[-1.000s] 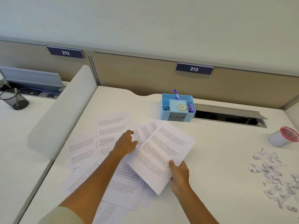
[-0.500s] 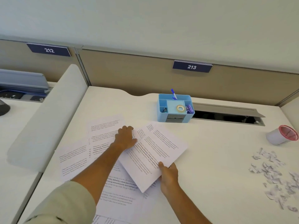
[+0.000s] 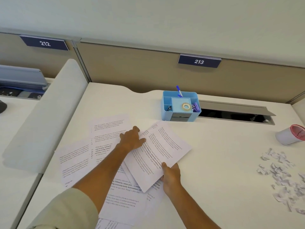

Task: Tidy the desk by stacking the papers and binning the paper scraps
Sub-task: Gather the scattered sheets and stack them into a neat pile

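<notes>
Hands gathering printed sheets on a white desk

The right hand (image 3: 170, 176) pinches the top printed sheet (image 3: 156, 154) at its near edge, thumb on top; the left hand (image 3: 131, 140) rests with curled fingers at that sheet's far-left edge, over the spread papers (image 3: 105, 141). Paper scraps (image 3: 283, 177) lie well apart, right of both hands.

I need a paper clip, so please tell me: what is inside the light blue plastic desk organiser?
In the light blue plastic desk organiser: a blue pen, a tape roll, purple clips, a dark clip. Its walls hide anything deeper.
</notes>
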`<state>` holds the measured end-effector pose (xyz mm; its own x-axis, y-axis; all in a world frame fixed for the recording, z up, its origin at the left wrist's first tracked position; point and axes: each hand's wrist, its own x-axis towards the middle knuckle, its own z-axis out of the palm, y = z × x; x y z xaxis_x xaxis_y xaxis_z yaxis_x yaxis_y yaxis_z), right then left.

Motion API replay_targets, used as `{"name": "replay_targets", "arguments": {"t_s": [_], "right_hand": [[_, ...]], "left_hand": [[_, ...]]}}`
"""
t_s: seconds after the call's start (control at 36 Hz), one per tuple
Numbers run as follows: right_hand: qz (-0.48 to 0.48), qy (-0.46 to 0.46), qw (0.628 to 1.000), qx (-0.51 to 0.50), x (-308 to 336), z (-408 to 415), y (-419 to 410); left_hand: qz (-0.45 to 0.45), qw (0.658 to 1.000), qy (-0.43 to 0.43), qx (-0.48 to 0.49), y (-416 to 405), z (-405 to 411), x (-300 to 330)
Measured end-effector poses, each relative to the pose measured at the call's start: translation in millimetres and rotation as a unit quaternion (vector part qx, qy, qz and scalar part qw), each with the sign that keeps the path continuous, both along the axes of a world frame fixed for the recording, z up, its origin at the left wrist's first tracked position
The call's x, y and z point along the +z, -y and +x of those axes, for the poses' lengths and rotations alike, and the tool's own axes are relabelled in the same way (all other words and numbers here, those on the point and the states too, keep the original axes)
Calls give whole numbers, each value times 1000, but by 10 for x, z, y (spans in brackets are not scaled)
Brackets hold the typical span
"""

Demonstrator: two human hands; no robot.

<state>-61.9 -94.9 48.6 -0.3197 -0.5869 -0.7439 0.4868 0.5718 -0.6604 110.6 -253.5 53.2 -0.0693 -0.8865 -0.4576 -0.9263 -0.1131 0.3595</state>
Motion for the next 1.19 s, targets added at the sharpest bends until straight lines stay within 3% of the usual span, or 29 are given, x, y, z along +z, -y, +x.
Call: {"name": "replay_targets", "arguments": {"t_s": [0.19,0.36,0.61,0.75,0.92,1.08,1.19], "right_hand": [[-6,1,1000,7,-42,-21,-19],[4,13,1000,10,-89,-63,-23],[-2,-2,999,51,-23,-134,-61],[-17,-1,996,87,105,-156,-139],[-44,-68,989,127,153,-280,-264],[-79,-124,982,116,234,-529,-412],[-104,-96,985,98,282,-659,-487]], "left_hand": [[55,998,-2,-27,-7,-58,122],[78,987,-137,26,-50,40,218],[81,988,-129,-16,-252,175,343],[65,984,-164,-19,-467,217,338],[4,971,-238,-6,-877,179,470],[-40,947,-316,47,-1334,82,612],[-33,921,-376,98,-1584,24,611]]}}
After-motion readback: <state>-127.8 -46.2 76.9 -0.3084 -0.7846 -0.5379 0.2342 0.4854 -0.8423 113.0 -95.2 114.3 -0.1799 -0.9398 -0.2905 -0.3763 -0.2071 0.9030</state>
